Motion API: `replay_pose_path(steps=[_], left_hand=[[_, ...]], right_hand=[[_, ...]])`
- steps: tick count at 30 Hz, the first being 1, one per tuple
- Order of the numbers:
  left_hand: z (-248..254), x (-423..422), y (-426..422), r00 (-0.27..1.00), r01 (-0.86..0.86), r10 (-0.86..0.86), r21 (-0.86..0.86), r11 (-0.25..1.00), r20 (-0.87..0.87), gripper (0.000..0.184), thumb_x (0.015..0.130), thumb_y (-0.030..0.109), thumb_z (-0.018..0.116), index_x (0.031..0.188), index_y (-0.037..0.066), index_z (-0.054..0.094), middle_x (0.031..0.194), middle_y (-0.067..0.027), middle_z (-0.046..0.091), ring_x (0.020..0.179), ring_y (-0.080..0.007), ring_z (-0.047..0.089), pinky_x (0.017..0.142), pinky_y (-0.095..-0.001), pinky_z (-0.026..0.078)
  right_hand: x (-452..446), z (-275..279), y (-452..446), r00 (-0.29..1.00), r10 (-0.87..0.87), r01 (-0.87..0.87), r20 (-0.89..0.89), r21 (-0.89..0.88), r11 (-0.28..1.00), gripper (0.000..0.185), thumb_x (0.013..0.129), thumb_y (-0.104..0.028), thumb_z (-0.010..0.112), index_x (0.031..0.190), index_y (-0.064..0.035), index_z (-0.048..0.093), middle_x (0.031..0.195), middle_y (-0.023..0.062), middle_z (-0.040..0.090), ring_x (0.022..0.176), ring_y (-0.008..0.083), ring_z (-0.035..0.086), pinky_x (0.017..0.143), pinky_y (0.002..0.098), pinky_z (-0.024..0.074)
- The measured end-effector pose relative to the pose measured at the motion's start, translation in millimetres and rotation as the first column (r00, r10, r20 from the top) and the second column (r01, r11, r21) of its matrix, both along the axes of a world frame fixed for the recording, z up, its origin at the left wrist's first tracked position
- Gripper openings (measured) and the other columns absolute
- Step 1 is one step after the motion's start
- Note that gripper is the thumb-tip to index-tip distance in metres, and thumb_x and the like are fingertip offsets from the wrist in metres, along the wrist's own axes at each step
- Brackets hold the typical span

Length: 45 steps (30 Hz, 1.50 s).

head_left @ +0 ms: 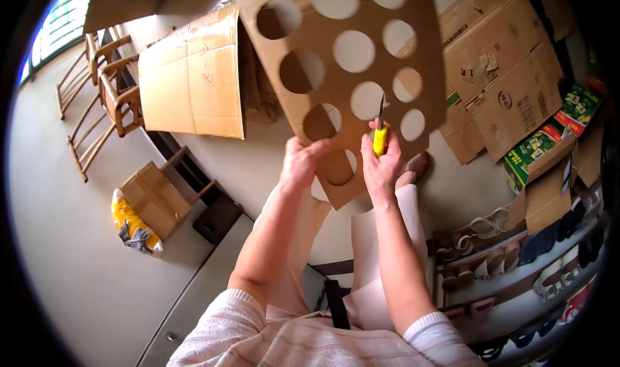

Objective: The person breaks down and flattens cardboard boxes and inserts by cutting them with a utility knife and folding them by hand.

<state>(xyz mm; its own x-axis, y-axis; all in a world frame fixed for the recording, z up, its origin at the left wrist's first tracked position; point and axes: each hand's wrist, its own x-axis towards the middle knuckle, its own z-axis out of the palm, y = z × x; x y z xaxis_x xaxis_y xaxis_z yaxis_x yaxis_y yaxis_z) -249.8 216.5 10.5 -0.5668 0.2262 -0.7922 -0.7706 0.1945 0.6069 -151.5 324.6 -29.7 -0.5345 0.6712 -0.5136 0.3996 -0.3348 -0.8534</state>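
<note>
From where I stand, the nearest thing is the person's knitted top (310, 347), with pale trousers (387, 238) beyond it and both bare arms stretched forward. The left hand (300, 163) is clamped on the near left edge of a cardboard sheet (336, 86), thumb laid over its face. The right hand (382, 163), a little apart from the left, is wrapped round the yellow handle of a cutter (380, 141), the blade pointing away over one of the round holes. The sheet is held up in front of the person, rows of these holes running across it. Near on the right, shoes (510, 254) line a rack (497, 291); on the left sits a small carton (155, 199) with yellow wrapping (129, 218) against it. Farther right is a green box (533, 152), then flattened cardboard (504, 76). Farther left stand a large carton (194, 76) and wooden chairs (119, 95), with a barred window (61, 11) in the far left corner.
</note>
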Motion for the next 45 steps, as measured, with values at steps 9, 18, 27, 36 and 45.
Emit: replay_pose_path(steps=[9,18,27,36,45], left_hand=[[7,-76,-28,0.982,0.191,-0.188,0.123,0.974,-0.038,0.017,0.076,0.005,0.064,0.092,-0.001,0.061,0.084,-0.0016,0.062,0.073,-0.007,0.056,0.067,-0.023,0.046],[23,-128,-47,0.985,0.171,-0.158,0.27,0.948,-0.071,0.03,0.07,0.005,0.071,0.097,0.001,0.061,0.089,-0.0042,0.064,0.078,-0.0122,0.06,0.07,-0.0276,0.049],[49,-141,-68,0.991,-0.034,0.061,0.222,0.974,-0.117,0.035,0.071,0.003,0.069,0.103,0.001,0.054,0.091,-0.006,0.06,0.078,-0.0127,0.059,0.068,-0.0289,0.05],[83,-121,-128,0.768,-0.321,0.479,0.393,0.862,-0.425,0.024,0.075,0.006,0.062,0.096,-0.004,0.058,0.085,-0.0104,0.063,0.072,-0.0172,0.062,0.065,-0.0294,0.052],[93,-46,-271,-0.112,-0.764,0.837,0.586,0.272,-0.535,0.017,0.079,-0.001,0.058,0.094,-0.009,0.057,0.092,-0.0131,0.06,0.081,-0.0214,0.061,0.074,-0.0312,0.052]], right_hand=[[1,-35,147,0.973,-0.053,-0.051,0.226,0.432,0.901,0.036,0.085,-0.023,0.056,0.113,-0.0015,0.051,0.105,0.0106,0.059,0.094,0.0242,0.058,0.083,0.034,0.0445],[-92,-33,161,0.944,0.127,-0.212,-0.306,-0.262,0.941,0.045,0.09,-0.036,0.051,0.121,-0.0039,0.047,0.103,0.005,0.059,0.083,0.0115,0.058,0.071,0.0286,0.0495],[-161,-10,127,0.803,0.163,-0.528,-0.574,-0.556,0.642,0.036,0.083,-0.037,0.055,0.094,-0.003,0.055,0.084,0.0073,0.057,0.078,0.0183,0.053,0.069,0.031,0.046],[-208,-84,113,0.885,-0.043,-0.27,-0.464,-0.586,0.764,0.024,0.083,-0.03,0.062,0.094,-0.0111,0.053,0.062,0.0004,0.048,0.058,0.012,0.052,0.054,0.0305,0.0459],[-195,-117,20,0.538,0.838,-0.788,-0.087,0.301,0.537,0.036,0.077,-0.017,0.068,0.106,-0.0063,0.05,0.064,0.0002,0.052,0.053,0.0114,0.052,0.048,0.0255,0.0443]])
